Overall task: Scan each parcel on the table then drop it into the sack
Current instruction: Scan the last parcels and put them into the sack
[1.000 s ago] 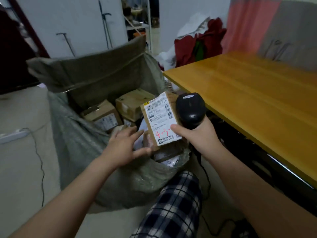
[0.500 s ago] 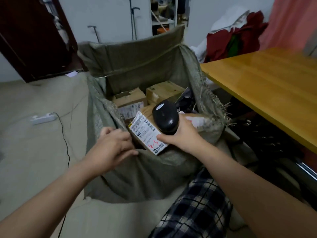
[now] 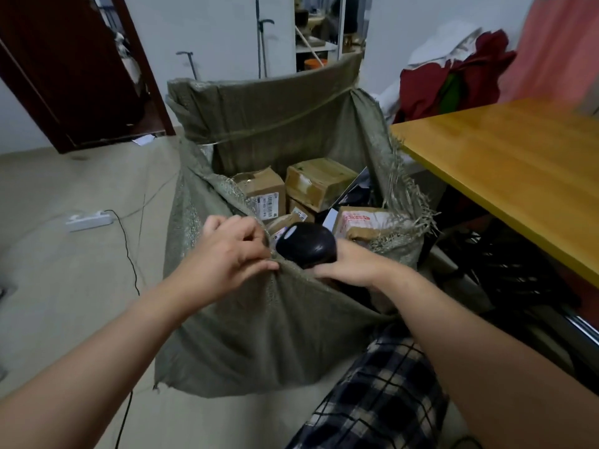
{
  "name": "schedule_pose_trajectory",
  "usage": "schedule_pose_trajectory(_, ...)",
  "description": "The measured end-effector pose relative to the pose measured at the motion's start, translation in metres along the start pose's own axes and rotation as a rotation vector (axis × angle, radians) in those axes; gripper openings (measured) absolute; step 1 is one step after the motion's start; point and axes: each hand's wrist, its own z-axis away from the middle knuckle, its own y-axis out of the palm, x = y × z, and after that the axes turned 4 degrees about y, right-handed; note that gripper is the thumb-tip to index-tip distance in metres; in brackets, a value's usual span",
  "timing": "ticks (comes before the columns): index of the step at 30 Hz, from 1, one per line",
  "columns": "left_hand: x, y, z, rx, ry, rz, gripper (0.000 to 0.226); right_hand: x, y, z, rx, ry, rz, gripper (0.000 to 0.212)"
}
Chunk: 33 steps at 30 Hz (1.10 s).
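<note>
- the left hand (image 3: pixel 233 254) is at the near rim of the sack (image 3: pixel 275 335). its fingers (image 3: pixel 252 234) are curled and pinch the cloth of the rim. i think this holds the mouth wide so things can fall in.
- the right hand (image 3: pixel 350 270) is just beside it, over the same rim. it grips the black scanner (image 3: pixel 304 243) by the handle, and the scanner's head points away, into the sack. most of that hand's fingers are hidden under it, so i cannot tell how they lie.
- the parcels i can see are all inside the sack. there is a brown box (image 3: pixel 262 192) at the far left, a pale box (image 3: pixel 319 183) next to it, and a taped parcel (image 3: pixel 366 222) at the right wall.
- a small parcel (image 3: pixel 285 223) peeks out just behind the scanner. i cannot tell if the right hand touches it.
- the tabletop (image 3: pixel 502 163) is off to the right, well apart from both hands.
- i think the drop is done or nearly done. the next parcel would mean a reach right to the tabletop.
- the rim is floppy, so it may fold shut when the pinch lets go.
</note>
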Motion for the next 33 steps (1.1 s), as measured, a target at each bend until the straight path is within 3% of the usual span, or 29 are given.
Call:
schedule_pose_trajectory(5,0.003,0.022,0.004,-0.020,-0.109,0.208,0.063,-0.036,-0.041,0.013,0.154,0.172,0.440,0.025)
schedule_pose_trajectory(8,0.005,0.022,0.002,0.003,-0.258,0.359,0.060,-0.054,-0.043,0.012,-0.081,0.029,0.417,0.039)
schedule_pose_trajectory(10,0.008,0.018,0.000,0.060,-0.252,0.367,0.050,-0.051,-0.039,0.005,-0.155,-0.036,0.345,0.056)
schedule_pose_trajectory(13,0.013,0.011,-0.002,0.211,-0.231,0.310,0.067,-0.058,-0.032,-0.009,0.066,0.070,0.421,0.053)
schedule_pose_trajectory(15,0.012,0.010,-0.004,0.286,-0.196,0.228,0.061,-0.064,-0.033,-0.003,0.097,0.123,0.482,0.051)
schedule_pose_trajectory(18,0.003,0.021,-0.016,0.412,-0.195,0.069,0.040,-0.069,-0.048,0.027,-0.250,0.043,0.337,0.062)
schedule_pose_trajectory(20,-0.008,0.039,-0.028,0.505,-0.249,-0.043,0.058,-0.072,-0.052,0.049,-0.441,-0.011,0.201,0.072)
schedule_pose_trajectory(22,-0.029,0.064,-0.043,0.695,-0.295,-0.070,0.084,-0.077,-0.046,0.060,-0.509,-0.008,0.161,0.075)
schedule_pose_trajectory(24,-0.053,0.082,-0.061,0.762,-0.318,-0.037,0.072,-0.077,-0.045,0.063,-0.592,0.007,0.124,0.073)
schedule_pose_trajectory(26,-0.057,0.074,-0.086,0.601,-0.324,-0.010,0.039,-0.065,-0.053,0.063,-0.726,-0.016,0.004,0.071)
schedule_pose_trajectory(30,-0.029,-0.001,-0.146,-0.179,-0.411,0.010,0.028,-0.038,-0.066,0.061,-1.075,-0.122,-0.360,0.067)
schedule_pose_trajectory(31,-0.025,-0.012,-0.154,-0.225,-0.416,0.061,0.030,-0.032,-0.067,0.060,-1.134,-0.144,-0.405,0.067)
schedule_pose_trajectory(32,-0.027,-0.013,-0.158,-0.136,-0.402,0.065,0.036,-0.027,-0.069,0.060,-1.168,-0.163,-0.429,0.066)
schedule_pose_trajectory(33,-0.035,-0.008,-0.157,0.060,-0.381,0.071,0.048,-0.024,-0.072,0.061,-1.180,-0.183,-0.442,0.064)
